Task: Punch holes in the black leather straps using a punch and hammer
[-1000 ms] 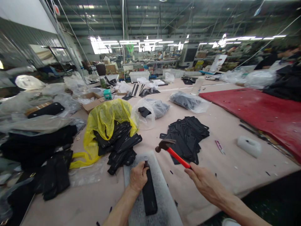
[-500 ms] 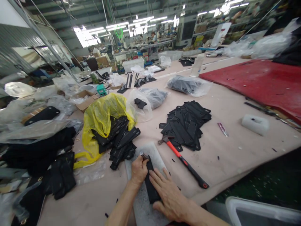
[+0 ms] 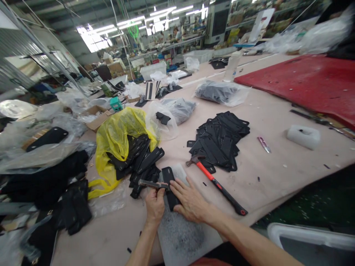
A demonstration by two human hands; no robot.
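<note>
My left hand grips a slim metal punch tool that lies almost level, its tip toward the left. My right hand presses flat on a black strap piece lying on a grey-white punching pad. A hammer with a red and black handle rests on the table just right of the pad, untouched.
A yellow bag spilling black pieces sits left of the pad. A spread pile of black pieces lies beyond the hammer. Clear bags, a red mat, a white block and dark fabric crowd the pink table.
The hammer, raised in my right hand a second ago, now lies on the table. My right hand moved onto the black piece, and my left hand laid the punch over sideways.
</note>
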